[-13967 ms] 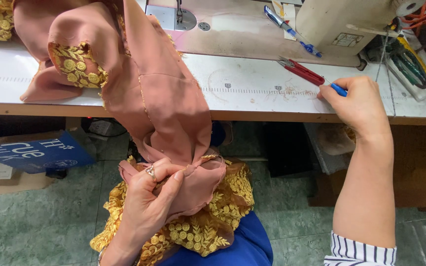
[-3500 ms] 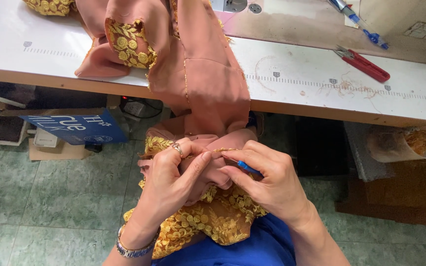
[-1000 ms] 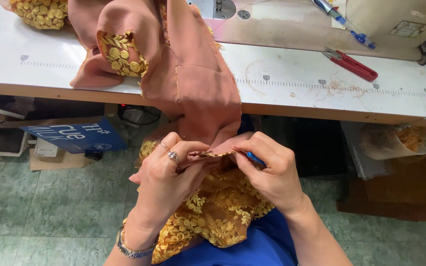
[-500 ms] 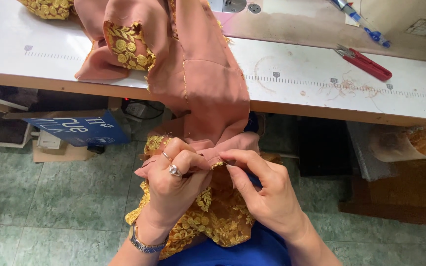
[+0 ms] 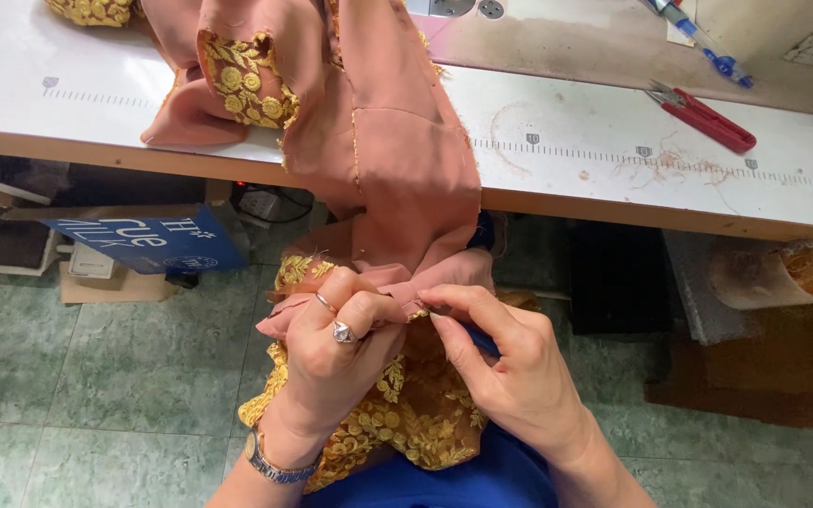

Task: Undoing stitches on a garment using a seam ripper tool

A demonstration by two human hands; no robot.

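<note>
Since half a second ago the two hands have barely shifted — they have drawn a touch closer over the lap, and the view has steadied. The left hand (image 5: pixel 336 353), rings showing, is clenched on a fold of the pink fabric (image 5: pixel 406 179), pinching its edge where the gold embroidered lace (image 5: pixel 397 423) begins. The right hand (image 5: pixel 510 367) is closed in a pinch right against that same edge; a sliver of blue shows behind its fingers, but I cannot tell for certain what it grips. The fabric hangs from the white worktable (image 5: pixel 613 160) down to the lap, its upper part heaped on the tabletop, well apart from the red thread snips (image 5: pixel 703 118) and the blue pen (image 5: pixel 698 42). From here the weight of the hanging cloth looks likely to tug the pinched edge loose if the left grip slackens — and any sharp point worked so near the left fingertips could prick them or snag the lace.
</note>
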